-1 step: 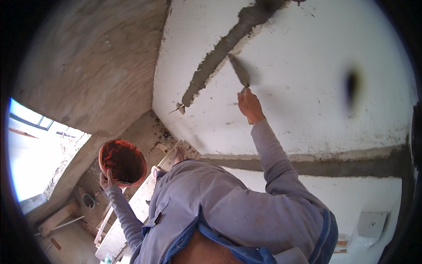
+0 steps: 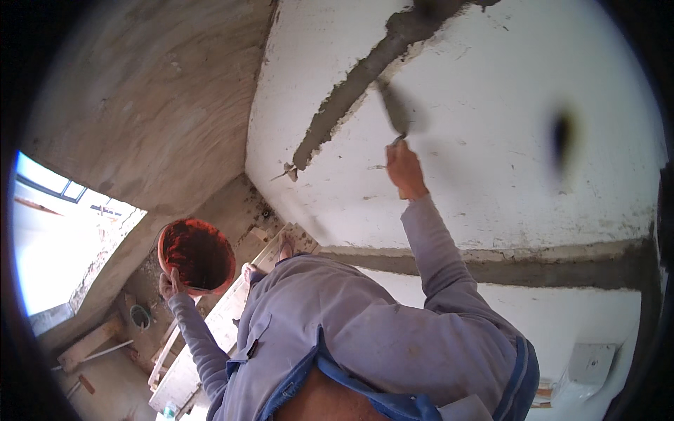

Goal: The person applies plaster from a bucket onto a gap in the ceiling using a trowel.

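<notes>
My right hand [image 2: 406, 170] is closed round the handle of a pointed trowel [image 2: 395, 111]. The blade's tip is at the lower edge of a ragged strip of grey mortar [image 2: 342, 96], which runs diagonally across the white wall [image 2: 484, 140]. Whether the blade touches the wall is hard to tell. On the left, my left hand [image 2: 170, 283] grips the rim of an orange-red bucket [image 2: 163, 254], its fingers over the edge. The bucket's inside is dark and smeared with residue; how full it is cannot be made out.
A wooden plank platform [image 2: 221, 319] is under my feet. Down on the floor lie a small bucket [image 2: 140, 316], a board [image 2: 90, 344] and a pale rod [image 2: 109, 352]. A window opening [image 2: 77, 238] is at the left, beside a bare plastered wall [image 2: 154, 91]. A white box [image 2: 591, 363] sits low at right.
My right hand and the trowel have shifted slightly to the right, the blade's tip moving up along the mortar strip. The bucket stays in my left hand, nearly unmoved.
</notes>
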A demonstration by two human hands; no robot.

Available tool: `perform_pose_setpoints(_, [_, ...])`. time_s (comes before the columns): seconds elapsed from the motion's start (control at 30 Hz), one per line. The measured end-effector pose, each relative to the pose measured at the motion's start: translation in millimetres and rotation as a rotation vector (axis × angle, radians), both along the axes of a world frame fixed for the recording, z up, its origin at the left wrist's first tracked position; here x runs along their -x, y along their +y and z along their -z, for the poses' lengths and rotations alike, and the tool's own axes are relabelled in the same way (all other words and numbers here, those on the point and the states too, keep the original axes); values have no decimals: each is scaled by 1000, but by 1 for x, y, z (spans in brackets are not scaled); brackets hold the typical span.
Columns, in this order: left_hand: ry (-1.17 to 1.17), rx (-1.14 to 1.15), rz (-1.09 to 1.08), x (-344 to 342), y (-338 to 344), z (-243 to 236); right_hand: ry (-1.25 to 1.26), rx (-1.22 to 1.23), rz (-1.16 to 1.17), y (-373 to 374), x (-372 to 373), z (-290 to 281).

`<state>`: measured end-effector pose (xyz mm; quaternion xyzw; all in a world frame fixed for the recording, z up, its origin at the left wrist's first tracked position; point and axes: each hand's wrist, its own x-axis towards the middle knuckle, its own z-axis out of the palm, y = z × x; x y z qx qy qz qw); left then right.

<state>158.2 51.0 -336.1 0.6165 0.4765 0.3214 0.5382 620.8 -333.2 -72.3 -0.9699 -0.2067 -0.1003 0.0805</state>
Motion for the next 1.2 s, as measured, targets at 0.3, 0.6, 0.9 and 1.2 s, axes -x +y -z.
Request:
perform_pose_setpoints(0.3, [-40,101,-64,-24,-18,3,5,22,19,14,-4,-10])
perform_pose_setpoints(0.6, [22,101,-95,-12,-36,1,-13,-88,-38,9,-3,-42])
perform_pose_setpoints(0.9, [30,111,-105,-8,-44,12,433,-351,-77,69,-13,-63])
perform_pose_setpoints(1.2, [-1,138,-119,-21,-55,-4,348,-208,-60,80,-61,27])
